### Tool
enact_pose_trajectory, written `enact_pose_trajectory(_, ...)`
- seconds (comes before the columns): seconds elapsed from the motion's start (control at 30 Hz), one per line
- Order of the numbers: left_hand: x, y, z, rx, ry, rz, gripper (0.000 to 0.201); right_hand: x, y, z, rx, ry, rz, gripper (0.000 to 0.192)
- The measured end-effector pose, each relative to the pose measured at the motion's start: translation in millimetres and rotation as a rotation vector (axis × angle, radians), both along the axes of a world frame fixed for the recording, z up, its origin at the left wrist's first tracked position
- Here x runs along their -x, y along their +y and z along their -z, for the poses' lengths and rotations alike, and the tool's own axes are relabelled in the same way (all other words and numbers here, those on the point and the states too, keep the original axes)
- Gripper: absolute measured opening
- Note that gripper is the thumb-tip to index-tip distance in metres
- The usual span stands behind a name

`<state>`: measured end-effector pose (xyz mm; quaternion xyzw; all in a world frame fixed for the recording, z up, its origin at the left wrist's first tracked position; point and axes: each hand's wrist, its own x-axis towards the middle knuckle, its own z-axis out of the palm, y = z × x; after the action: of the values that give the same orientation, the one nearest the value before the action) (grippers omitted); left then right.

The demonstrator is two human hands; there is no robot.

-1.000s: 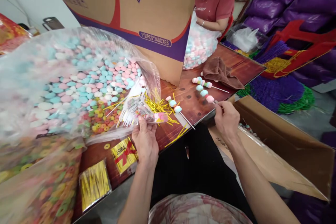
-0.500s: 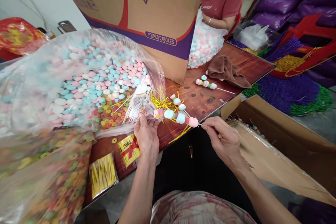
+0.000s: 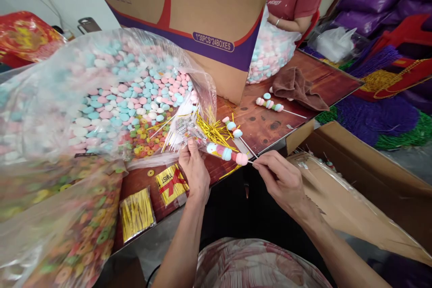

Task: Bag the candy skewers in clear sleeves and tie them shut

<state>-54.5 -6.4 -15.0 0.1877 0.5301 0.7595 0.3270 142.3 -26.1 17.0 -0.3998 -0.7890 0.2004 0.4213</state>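
Observation:
My right hand [image 3: 280, 180] pinches the stick end of a marshmallow skewer [image 3: 227, 153] with pink and blue pieces. Its tip points into a small clear printed bag [image 3: 184, 131] that my left hand [image 3: 195, 168] holds at the table's front edge. Loose gold twist ties [image 3: 214, 130] lie just behind the bag. Another skewer [image 3: 232, 127] rests on the table beside them, and a third one [image 3: 270, 104] lies farther right.
A big clear sack of pastel marshmallows [image 3: 101, 94] and ring candies [image 3: 145, 137] fills the left. Gold tie packs [image 3: 137, 211] lie near the edge. A large cardboard box [image 3: 189, 13], a brown cloth [image 3: 293, 87], a person in red [image 3: 297, 0], an open carton [image 3: 364, 189] at right.
My right hand picked a skewer up from the right part of the table and carried it left to the small bag in my left hand. The view shifted slightly.

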Motion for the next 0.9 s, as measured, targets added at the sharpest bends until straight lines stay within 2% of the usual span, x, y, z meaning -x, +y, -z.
enact_pose_trajectory(0.17,-3.5,-1.7,6.5,0.021,0.009,0.010,0.034,8.7,-3.1,2.5,0.032,-0.006,0.025,0.013)
enact_pose_trajectory(0.3,-2.0,-4.1,3.1,-0.010,-0.042,0.040,0.034,10.1,-0.5,3.1,0.047,-0.064,0.001,0.014)
enact_pose_trajectory(0.4,0.6,-5.7,-4.0,-0.038,-0.153,0.100,0.035,10.2,0.7,3.6,0.040,-0.079,-0.004,0.014)
enact_pose_trajectory(0.5,1.1,-6.8,-9.1,0.008,-0.210,0.205,0.038,11.1,0.3,3.9,0.019,-0.109,-0.001,0.014)
enact_pose_trajectory(0.67,3.1,-8.8,-8.7,0.078,-0.236,0.294,0.037,10.2,0.0,1.2,-0.022,-0.220,-0.062,0.015)
enact_pose_trajectory(0.9,7.4,-9.8,-0.4,0.035,-0.253,0.355,0.039,9.3,-1.7,-0.8,0.173,-0.081,-0.057,0.015)
